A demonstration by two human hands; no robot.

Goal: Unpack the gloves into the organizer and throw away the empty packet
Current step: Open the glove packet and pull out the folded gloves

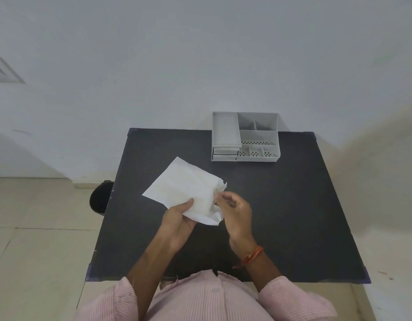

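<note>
Head view: left hand [177, 216] grips white packet [186, 188] at its near edge, thumb on top, packet lifted over dark table [293, 205]. Right hand [235, 209] pinches packet's torn right edge. Grey organizer [245, 136] sits at table's far edge, well apart. Black bin [99, 199] on floor left of table.

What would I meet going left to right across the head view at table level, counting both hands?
Black bin on the floor beside the table → white packet → left hand gripping it → right hand at its torn edge → grey organizer, further back.
</note>
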